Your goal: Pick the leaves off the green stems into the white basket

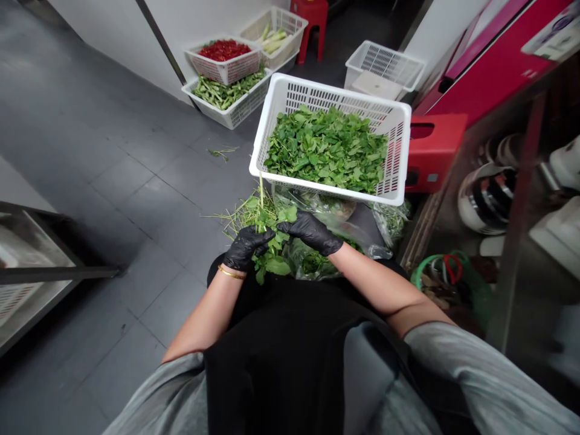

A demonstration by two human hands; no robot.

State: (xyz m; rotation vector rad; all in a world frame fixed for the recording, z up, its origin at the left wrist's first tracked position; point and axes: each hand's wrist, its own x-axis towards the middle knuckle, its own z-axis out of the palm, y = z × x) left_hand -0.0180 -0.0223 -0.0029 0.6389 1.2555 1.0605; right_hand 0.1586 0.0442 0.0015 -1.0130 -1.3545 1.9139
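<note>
Left hand (247, 246) and right hand (312, 232), fingers closed on one herb sprig (275, 263), below one basket (333, 92) of leaves

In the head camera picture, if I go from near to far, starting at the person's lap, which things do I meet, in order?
Black apron → left hand and right hand, side by side, both holding herb sprigs → big white basket of green leaves → smaller white basket → red stool.
</note>
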